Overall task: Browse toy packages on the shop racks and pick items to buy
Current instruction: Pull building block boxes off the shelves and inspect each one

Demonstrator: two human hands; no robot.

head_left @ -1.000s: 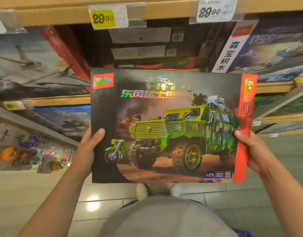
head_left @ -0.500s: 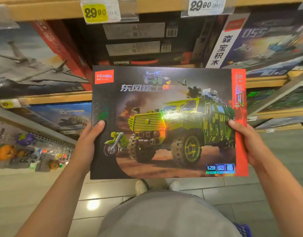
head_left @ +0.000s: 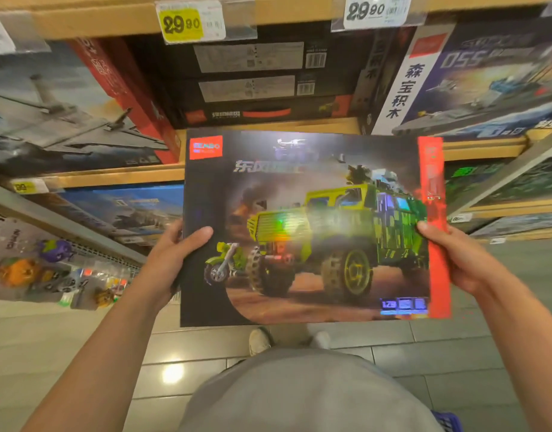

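Fingers: left hand point(head_left: 171, 260) and right hand point(head_left: 455, 257) each clamp 1 side edge, thumbs on front | Item: green armoured-truck brick set box point(head_left: 312, 229) held flat below rack shelf point(head_left: 268, 124) | Tip: tilt off glare, check the 29.90 price tag point(head_left: 190, 23) | Step: inspecting

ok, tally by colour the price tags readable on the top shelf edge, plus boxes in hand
Yellow price tag: 1
White price tag: 1
Box held by the left hand and right hand: 1
Total: 3

A further label at the top left edge is cut off and unreadable, so not counted.
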